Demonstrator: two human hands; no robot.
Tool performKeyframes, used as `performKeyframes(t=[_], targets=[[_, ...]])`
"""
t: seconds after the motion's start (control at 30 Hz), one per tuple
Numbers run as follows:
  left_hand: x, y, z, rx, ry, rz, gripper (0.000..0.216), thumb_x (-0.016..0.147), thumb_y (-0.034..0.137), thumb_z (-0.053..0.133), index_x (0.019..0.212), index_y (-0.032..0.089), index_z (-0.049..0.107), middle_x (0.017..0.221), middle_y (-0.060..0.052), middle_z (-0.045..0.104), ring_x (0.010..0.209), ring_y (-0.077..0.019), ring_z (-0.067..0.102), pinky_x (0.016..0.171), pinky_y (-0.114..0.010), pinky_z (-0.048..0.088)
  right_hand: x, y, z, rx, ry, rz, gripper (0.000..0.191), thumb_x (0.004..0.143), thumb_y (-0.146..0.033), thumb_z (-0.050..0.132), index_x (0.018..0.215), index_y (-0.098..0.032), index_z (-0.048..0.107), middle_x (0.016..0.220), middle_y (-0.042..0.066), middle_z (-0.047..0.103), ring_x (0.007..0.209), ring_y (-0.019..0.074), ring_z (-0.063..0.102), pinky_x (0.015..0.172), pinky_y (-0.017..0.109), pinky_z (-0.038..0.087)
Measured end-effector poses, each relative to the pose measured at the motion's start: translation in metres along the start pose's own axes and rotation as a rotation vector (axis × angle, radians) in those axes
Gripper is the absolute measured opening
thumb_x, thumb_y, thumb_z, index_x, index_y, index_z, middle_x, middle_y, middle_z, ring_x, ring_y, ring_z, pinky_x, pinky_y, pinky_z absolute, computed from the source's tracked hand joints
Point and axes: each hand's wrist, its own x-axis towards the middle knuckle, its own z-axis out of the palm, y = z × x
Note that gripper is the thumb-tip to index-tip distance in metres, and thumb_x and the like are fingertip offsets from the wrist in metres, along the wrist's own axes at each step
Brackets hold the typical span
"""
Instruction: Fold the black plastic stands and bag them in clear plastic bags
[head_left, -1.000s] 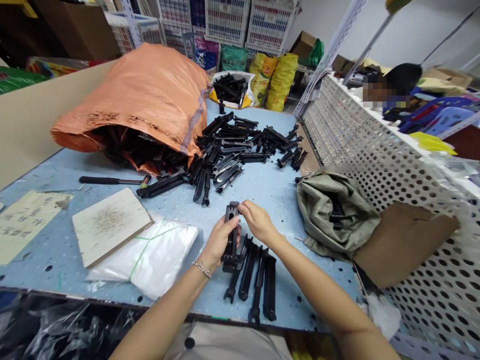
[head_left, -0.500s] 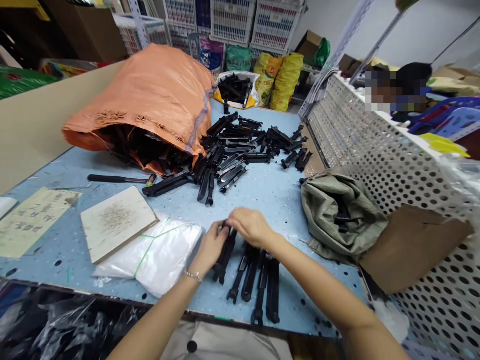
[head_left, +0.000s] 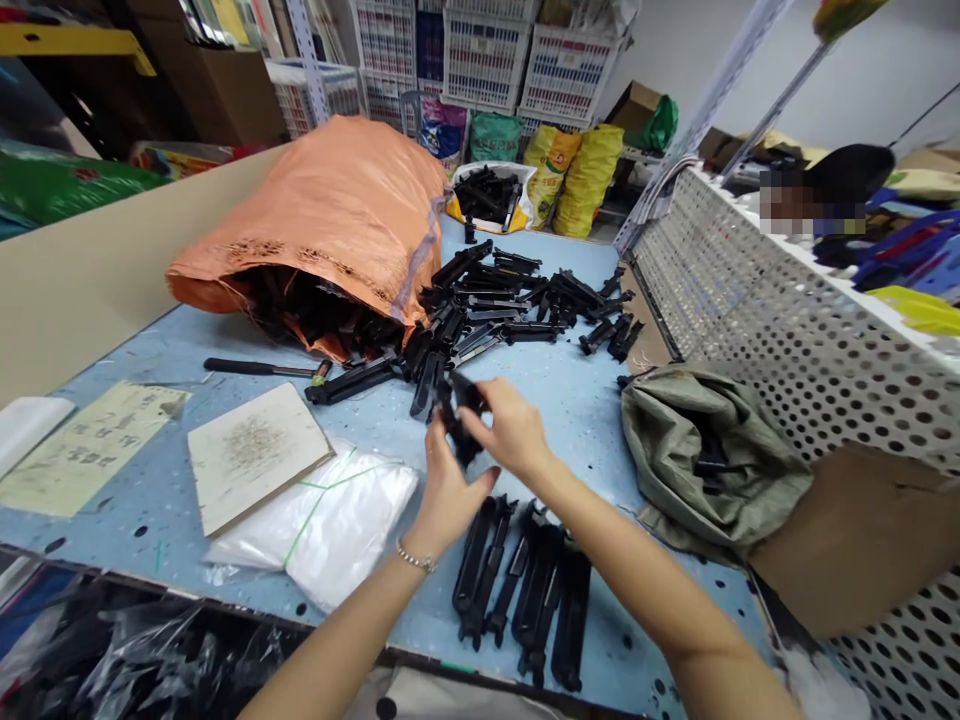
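Note:
My left hand (head_left: 448, 490) and my right hand (head_left: 510, 430) both grip one long black plastic part (head_left: 459, 418), held up above the blue table (head_left: 150, 360). Below my hands a row of several black parts (head_left: 525, 580) lies side by side near the front edge. Farther back a heap of loose black parts (head_left: 495, 300) spills from an orange woven sack (head_left: 330, 220) lying on its side.
A stack of clear plastic bags (head_left: 330, 520), a worn board (head_left: 255, 450) and a paper sheet (head_left: 90, 440) lie left. A black-handled tool (head_left: 255, 368) rests by the sack. An olive cloth bag (head_left: 705, 450) and a perforated white panel (head_left: 787, 330) stand right; a person sits beyond it.
The part held before was laid down with the row near the front edge. Both hands moved up and away from me and now hold another black part.

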Motion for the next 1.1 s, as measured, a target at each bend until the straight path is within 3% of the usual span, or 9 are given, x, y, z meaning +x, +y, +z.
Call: performKeyframes(t=[0.07, 0.13, 0.23, 0.37, 0.6, 0.83, 0.93, 1.0, 1.1], targets=[[0.005, 0.011, 0.003, -0.187, -0.014, -0.069, 0.086, 0.072, 0.031, 0.074, 0.143, 0.023, 0.025, 0.138, -0.013, 0.046, 0.120, -0.0256, 0.053, 0.101, -0.038, 0.043, -0.023, -0.015, -0.016, 0.231, -0.021, -0.019, 0.030, 0.095, -0.041, 0.048, 0.116, -0.021, 0.056, 0.099, 0.008, 0.063, 0.089, 0.0205, 0.059, 0.077, 0.032, 0.047], [0.004, 0.018, 0.001, -0.387, -0.121, -0.206, 0.065, 0.077, 0.036, 0.070, 0.133, 0.025, 0.038, 0.114, -0.007, 0.060, 0.088, -0.0186, 0.065, 0.077, -0.031, 0.053, -0.037, -0.016, -0.026, 0.344, 0.038, 0.018, 0.030, 0.098, -0.041, 0.042, 0.118, -0.022, 0.054, 0.103, 0.008, 0.063, 0.092, 0.0196, 0.060, 0.081, 0.033, 0.047], [-0.007, 0.023, -0.005, -0.654, -0.310, -0.416, 0.041, 0.077, 0.043, 0.067, 0.108, 0.021, 0.053, 0.086, -0.001, 0.061, 0.058, -0.0113, 0.059, 0.055, -0.024, 0.049, -0.045, -0.002, -0.030, 0.238, 0.128, 0.071, 0.032, 0.098, -0.044, 0.039, 0.109, -0.019, 0.056, 0.097, 0.010, 0.061, 0.087, 0.0211, 0.058, 0.079, 0.036, 0.046], [-0.023, 0.028, -0.008, -0.802, -0.482, -0.583, 0.044, 0.077, 0.059, 0.061, 0.087, 0.016, 0.057, 0.064, 0.000, 0.057, 0.045, -0.0077, 0.051, 0.046, -0.020, 0.043, -0.046, 0.007, -0.021, 0.217, 0.082, 0.034, 0.039, 0.096, -0.053, 0.036, 0.085, -0.020, 0.054, 0.080, 0.007, 0.057, 0.078, 0.0205, 0.053, 0.073, 0.035, 0.043], [-0.022, 0.030, -0.013, -0.588, -0.318, -0.563, 0.044, 0.073, 0.058, 0.067, 0.086, 0.017, 0.057, 0.058, 0.003, 0.057, 0.044, -0.0096, 0.053, 0.041, -0.019, 0.038, -0.052, -0.011, -0.008, 0.944, -0.202, 0.527, 0.045, 0.092, -0.063, 0.034, 0.073, -0.022, 0.044, 0.056, -0.005, 0.041, 0.047, 0.0114, 0.037, 0.046, 0.025, 0.032], [-0.027, 0.020, -0.026, -0.460, -0.441, -0.433, 0.041, 0.077, 0.058, 0.064, 0.091, 0.019, 0.063, 0.071, -0.001, 0.064, 0.057, -0.0144, 0.059, 0.052, -0.024, 0.046, -0.056, -0.015, -0.038, 0.389, -0.106, 0.152, 0.041, 0.098, -0.052, 0.030, 0.076, -0.022, 0.048, 0.067, -0.001, 0.051, 0.063, 0.0145, 0.048, 0.062, 0.028, 0.039], [-0.027, 0.008, -0.037, -0.251, -0.552, -0.384, 0.049, 0.075, 0.067, 0.061, 0.073, 0.018, 0.066, 0.060, -0.003, 0.062, 0.052, -0.0144, 0.056, 0.051, -0.024, 0.043, -0.056, -0.026, -0.059, 0.105, -0.045, -0.088, 0.038, 0.099, -0.045, 0.030, 0.077, -0.022, 0.051, 0.071, 0.004, 0.053, 0.067, 0.0179, 0.049, 0.066, 0.032, 0.038], [-0.020, 0.002, -0.040, -0.197, -0.719, -0.507, 0.065, 0.072, 0.080, 0.048, 0.064, 0.018, 0.064, 0.051, -0.005, 0.060, 0.043, -0.0145, 0.052, 0.044, -0.025, 0.037, -0.061, -0.035, -0.066, -0.037, -0.058, -0.198, 0.036, 0.098, -0.042, 0.034, 0.075, -0.022, 0.052, 0.071, 0.006, 0.053, 0.068, 0.0194, 0.049, 0.067, 0.033, 0.038], [0.007, 0.013, -0.037, -0.413, -0.822, -0.719, 0.087, 0.068, 0.091, 0.027, 0.084, 0.015, 0.067, 0.064, -0.011, 0.068, 0.052, -0.0206, 0.062, 0.049, -0.029, 0.044, -0.076, -0.048, -0.058, -0.055, -0.117, -0.236, 0.037, 0.098, -0.042, 0.036, 0.070, -0.022, 0.052, 0.068, 0.006, 0.052, 0.066, 0.0190, 0.047, 0.065, 0.033, 0.038]])
